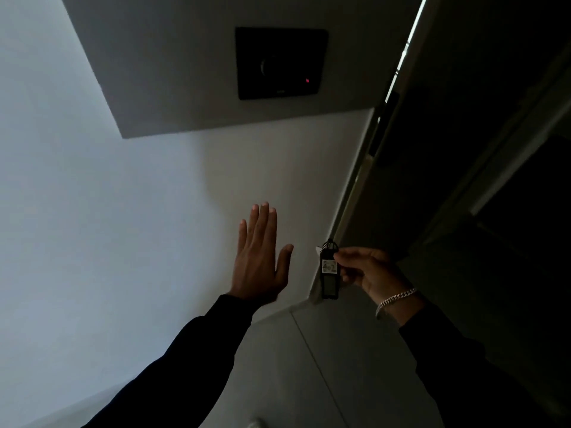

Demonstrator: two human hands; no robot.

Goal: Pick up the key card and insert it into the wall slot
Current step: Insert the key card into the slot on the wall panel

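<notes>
The head view is dim. The left hand [258,261], in a dark sleeve, is held flat and open in front of the pale grey wall [92,211], its four fingers straight and pressed together, the thumb spread apart; whether the palm touches the wall cannot be told. To its right, the right hand [367,271], wearing a silver chain bracelet [395,299], pinches a narrow black rectangular key card tag [329,274] between thumb and fingertips. The tag hangs upright, with a small pale label on its face and a dark ring at its top. High on the wall, well apart from both hands, sits the black rectangular wall slot panel [281,63], showing a small red light [307,80]. A dark door [463,149] fills the right side.
</notes>
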